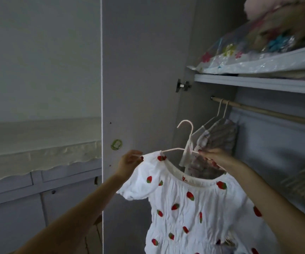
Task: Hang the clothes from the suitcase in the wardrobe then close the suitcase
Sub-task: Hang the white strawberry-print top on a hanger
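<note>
Strawberry dress [193, 202] hangs on a pink hanger [184, 143], near and left of the wardrobe rail [268, 111]. Left hand [129, 162] pinches its shoulder; right hand [215, 157] pinches the hanger arm. Lopsided, the dress could slip off.

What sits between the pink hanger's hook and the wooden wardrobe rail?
In the head view, the pink hanger's hook has open air above it, and to its right two hung garments on pale hangers hang from the wooden wardrobe rail.
</note>
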